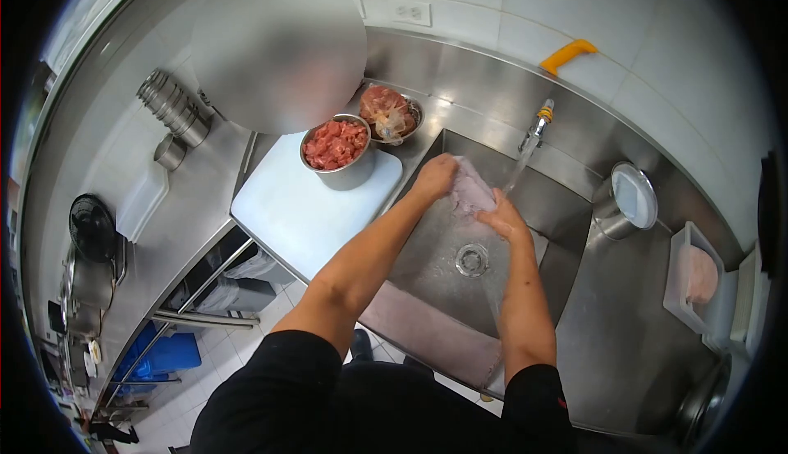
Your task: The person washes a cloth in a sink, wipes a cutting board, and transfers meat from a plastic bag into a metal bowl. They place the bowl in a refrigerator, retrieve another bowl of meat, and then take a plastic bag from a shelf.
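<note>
Over the steel sink (427, 240), my left hand (437, 176) grips the upper left end of a pale pinkish cloth (472, 190). My right hand (505, 217) holds the cloth's lower right side. The cloth hangs between both hands, above the drain (472, 260). Water runs from the tap (535, 128) just to the right of the cloth. A wider pinkish cloth (431, 327) lies along the sink's near edge, under my forearms.
Left of the sink, a white cutting board (308, 208) bears a metal pot of cut meat (335, 145). Behind it sits a bowl with bagged meat (387, 114). At right stand a metal pot (625, 201) and a plastic container (694, 280) with something pink inside.
</note>
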`<state>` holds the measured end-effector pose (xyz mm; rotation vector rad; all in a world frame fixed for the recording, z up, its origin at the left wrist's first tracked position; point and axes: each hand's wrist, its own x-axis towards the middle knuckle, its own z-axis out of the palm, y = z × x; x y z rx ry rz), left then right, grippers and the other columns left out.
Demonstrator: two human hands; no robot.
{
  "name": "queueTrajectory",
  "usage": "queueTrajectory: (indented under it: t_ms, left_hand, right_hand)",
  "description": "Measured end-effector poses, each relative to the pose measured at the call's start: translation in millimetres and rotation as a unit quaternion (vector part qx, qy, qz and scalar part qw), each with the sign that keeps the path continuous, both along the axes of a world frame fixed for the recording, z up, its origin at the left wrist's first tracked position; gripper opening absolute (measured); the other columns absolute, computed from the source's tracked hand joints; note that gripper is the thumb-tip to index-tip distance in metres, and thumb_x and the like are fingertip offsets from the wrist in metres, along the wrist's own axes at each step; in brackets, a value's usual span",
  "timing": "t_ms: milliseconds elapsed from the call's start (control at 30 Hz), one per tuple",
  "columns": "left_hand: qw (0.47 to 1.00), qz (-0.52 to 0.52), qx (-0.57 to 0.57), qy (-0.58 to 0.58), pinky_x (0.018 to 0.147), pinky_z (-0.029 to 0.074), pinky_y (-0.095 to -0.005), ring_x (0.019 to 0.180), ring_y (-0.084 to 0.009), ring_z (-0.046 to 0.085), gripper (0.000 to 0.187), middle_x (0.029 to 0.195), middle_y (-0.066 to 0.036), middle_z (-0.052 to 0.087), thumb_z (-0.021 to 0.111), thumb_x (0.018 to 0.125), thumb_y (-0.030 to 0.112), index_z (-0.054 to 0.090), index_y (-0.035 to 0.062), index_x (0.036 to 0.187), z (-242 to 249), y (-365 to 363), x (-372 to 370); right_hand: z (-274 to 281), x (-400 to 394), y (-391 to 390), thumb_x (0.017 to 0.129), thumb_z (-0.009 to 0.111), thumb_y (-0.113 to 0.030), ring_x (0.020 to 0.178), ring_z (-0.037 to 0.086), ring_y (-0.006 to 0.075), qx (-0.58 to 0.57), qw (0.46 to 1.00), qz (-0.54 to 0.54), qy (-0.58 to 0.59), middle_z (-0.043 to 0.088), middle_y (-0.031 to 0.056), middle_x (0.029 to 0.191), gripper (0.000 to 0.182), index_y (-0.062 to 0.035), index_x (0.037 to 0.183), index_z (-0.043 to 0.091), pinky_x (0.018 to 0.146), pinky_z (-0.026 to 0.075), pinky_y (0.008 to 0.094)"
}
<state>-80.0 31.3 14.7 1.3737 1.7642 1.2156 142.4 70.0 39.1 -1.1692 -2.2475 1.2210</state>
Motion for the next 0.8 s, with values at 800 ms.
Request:
queueTrajectory:
  t_ms: [800]
  left_hand:
    - [0.829, -0.323, -0.346, -0.299, 0.049, 0.039, -0.0251, 0.061, -0.0112, 0.052, 0.023, 0.078, 0.001, 0.060, 0.072, 0.078, 0.023, 0.063, 0.0110, 0.095, 47.8, -39.1, 79.2]
  right_hand:
    - [69.3, 63.3, -29.9, 0.070, 0.071, -0.004, 0.141, 0.027, 0.0344, 0.419, 0.872, 0.226, -0.115, 0.023, 0.0140, 0.155, 0.086, -0.0172, 0.147, 0.034, 0.113, 0.031, 0.0413]
